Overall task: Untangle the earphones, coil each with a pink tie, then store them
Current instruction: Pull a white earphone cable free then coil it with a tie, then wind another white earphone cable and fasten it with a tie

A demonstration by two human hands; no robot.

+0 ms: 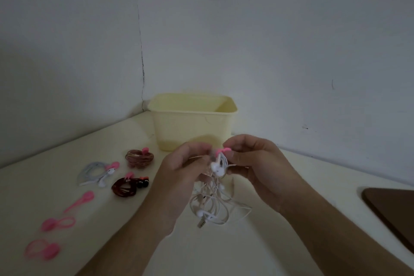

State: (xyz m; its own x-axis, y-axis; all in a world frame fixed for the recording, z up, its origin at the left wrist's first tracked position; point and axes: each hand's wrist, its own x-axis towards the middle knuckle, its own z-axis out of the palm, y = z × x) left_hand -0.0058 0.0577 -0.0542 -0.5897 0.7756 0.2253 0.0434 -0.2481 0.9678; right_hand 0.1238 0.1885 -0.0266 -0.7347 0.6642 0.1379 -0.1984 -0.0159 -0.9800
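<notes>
White earphones (215,188): held up above the tabletop (257,242) between both hands; upper part bunched at the fingers, the rest hanging in loose loops, plug lowest, just over the surface. Whether the plug touches the tabletop cannot be told.
Pink tie (223,150): seen at the top of the bunch, one end poking up between the two hands; not yet seen closed round the cable.
Right hand (253,163): fingers curled, tie and top of the bunch pinched at the fingertips.
Left hand (179,170): blurred; fingers curled round the cable bunch just left of the tie.
Key relation: cable's long axis runs downward from the fingers, so the slack lies below both hands; the tie sits on the right hand's side, which is the nearer one for wrapping it, while the left hand is placed to steady the coil.
Step judged: white pair being gathered and tied; loops below look loose, so more coiling is probably needed first.
Coiled and tied pairs: light grey pair (95,173), brown pair (139,158), dark red pair (126,187), laid on the tabletop left of the hands, not yet stored.
Spare pink ties: three (78,203), (57,224), (42,251), lying farther left and nearer.
Yellow bin (192,119): behind the hands, against the wall corner, open-topped; contents not visible.
Dark board (394,208): at the right edge, partly cut off.
</notes>
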